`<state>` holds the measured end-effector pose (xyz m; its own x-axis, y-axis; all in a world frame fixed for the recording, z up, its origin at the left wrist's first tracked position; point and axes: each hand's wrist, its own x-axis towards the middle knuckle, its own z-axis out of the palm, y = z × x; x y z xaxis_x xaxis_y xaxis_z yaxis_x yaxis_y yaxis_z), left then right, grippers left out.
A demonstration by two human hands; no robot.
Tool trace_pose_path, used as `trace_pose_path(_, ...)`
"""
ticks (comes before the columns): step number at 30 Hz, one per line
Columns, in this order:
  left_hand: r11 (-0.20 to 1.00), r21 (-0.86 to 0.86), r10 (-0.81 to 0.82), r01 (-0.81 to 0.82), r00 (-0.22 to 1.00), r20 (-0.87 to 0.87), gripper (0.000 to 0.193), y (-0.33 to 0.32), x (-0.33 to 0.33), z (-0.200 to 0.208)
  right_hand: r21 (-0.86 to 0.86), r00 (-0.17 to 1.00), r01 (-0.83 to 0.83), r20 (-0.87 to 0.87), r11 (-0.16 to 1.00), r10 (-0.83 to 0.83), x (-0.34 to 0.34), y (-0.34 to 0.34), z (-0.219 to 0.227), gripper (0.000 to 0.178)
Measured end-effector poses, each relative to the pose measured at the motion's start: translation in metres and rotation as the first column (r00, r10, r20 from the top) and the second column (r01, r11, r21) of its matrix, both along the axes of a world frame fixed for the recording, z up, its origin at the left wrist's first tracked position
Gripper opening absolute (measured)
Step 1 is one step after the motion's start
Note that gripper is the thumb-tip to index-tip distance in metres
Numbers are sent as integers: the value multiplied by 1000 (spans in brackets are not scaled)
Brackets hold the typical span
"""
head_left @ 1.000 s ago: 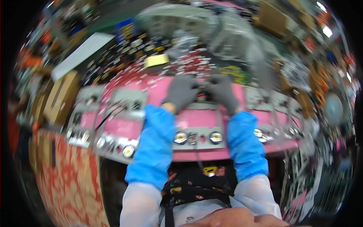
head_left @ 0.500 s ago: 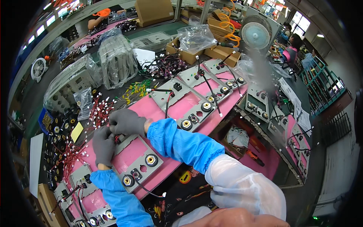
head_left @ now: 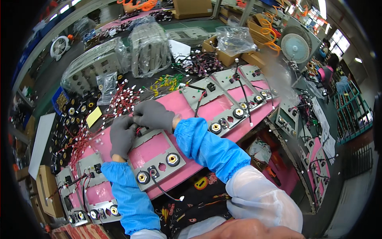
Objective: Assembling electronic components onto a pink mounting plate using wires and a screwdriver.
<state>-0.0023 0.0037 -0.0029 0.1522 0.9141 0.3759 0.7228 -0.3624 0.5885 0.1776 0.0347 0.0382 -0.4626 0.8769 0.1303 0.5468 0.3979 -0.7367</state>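
Observation:
Both my hands wear grey gloves and meet at the far edge of a grey metal panel (head_left: 175, 153) on a pink work surface (head_left: 183, 107). My left hand (head_left: 122, 136), fingers bent and closed, is at the panel's far left corner. Right beside it, my right hand (head_left: 153, 115) is closed too, its fingertips touching the left hand's. A bit of red and black wire shows between them; what each hand pinches is hidden. Along the panel's near side are two black round fittings with brass centres (head_left: 172, 159), a small black socket (head_left: 153, 172) and a dangling black cable (head_left: 167, 192) with a white plug.
More grey panels with cables lie to the right (head_left: 215, 99) and lower left (head_left: 89, 163). Beyond my hands are red wires with white plugs (head_left: 125, 97), yellow-green parts (head_left: 167, 84), black round fittings (head_left: 75, 109), a yellow note (head_left: 94, 116) and plastic-wrapped panels (head_left: 149, 47).
The whole view has shifted, so the bench appears farther right and higher. My hands stay together at the same panel's far edge, with only slight finger movement.

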Motion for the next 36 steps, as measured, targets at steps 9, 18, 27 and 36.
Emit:
trace_pose_path(9, 1000, 12, 1, 0, 996, -90, 18, 3, 4, -1, -11, 979, -74, -194, 997, 71, 14, 15, -26, 25)
trace_pose_path(18, 998, 43, 41, -39, 998, -46, 13, -4, -1, -1, -198, 984, -68, -176, 978, 33, 0, 9, -12, 15)
trace_pose_path(27, 999, 16, 41, -40, 996, -80, 13, -2, 2, 3, -266, 986, -150, -116, 952, 123, 7, 25, -7, 17)
trace_pose_path(36, 998, 9, 71, -70, 988, -137, 15, -2, 0, 0, -112, 992, -119, -63, 987, 113, -1, 17, -7, 19)
